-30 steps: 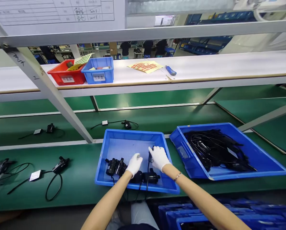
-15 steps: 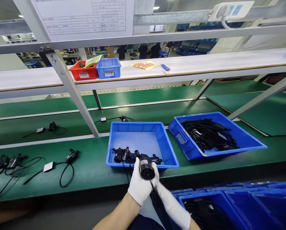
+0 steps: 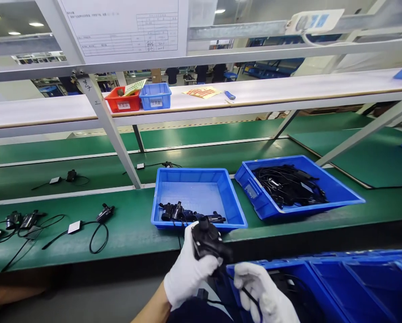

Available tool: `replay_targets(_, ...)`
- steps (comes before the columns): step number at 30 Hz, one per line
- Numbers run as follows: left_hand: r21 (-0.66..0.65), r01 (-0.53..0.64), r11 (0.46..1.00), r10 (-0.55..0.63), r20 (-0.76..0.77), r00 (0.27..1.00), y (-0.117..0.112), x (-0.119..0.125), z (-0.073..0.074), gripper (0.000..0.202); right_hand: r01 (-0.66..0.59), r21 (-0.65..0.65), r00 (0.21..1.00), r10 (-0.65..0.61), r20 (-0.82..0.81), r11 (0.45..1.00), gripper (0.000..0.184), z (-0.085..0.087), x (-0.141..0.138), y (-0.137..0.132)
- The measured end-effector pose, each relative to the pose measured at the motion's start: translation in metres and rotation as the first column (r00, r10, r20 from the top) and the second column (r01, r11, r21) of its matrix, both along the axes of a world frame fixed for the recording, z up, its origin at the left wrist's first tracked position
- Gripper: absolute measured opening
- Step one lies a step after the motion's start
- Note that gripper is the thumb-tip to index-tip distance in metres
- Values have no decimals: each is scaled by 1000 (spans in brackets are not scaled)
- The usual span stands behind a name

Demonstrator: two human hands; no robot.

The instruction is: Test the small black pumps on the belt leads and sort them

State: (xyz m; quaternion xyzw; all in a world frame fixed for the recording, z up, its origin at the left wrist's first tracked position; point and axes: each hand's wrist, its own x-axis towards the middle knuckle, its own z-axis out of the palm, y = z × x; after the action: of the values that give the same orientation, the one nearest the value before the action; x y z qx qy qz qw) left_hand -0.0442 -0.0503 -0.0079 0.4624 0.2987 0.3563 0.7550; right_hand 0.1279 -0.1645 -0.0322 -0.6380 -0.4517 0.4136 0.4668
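The left hand point(image 3: 187, 273), in a white glove, is wrapped tight around a black pump point(image 3: 206, 240). The pump is up off the table, just this side of the blue tray point(image 3: 236, 211). Its black wire point(image 3: 234, 280) hangs down from it. The right hand point(image 3: 261, 291) pinches that wire just below and to the right of the pump. More pumps lie in the tray past the grip.

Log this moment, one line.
left hand: holds pump | right hand: pinches cable | bin: more pumps inside
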Motion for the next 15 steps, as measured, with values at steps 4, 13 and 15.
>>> replay_targets(4,465,-117,878,252,-240,937,-20,13,-8,93,-135,30,989,137,-56,990,82,19,9,16)
replay_targets(13,395,-209,895,286,-148,947,-26,24,-13,99,-226,77,973,229,-31,971,84,38,28,20)
replay_targets(15,346,-238,907,296,-126,947,-26,29,-11,101,-232,72,972,234,-34,970,87,35,32,20)
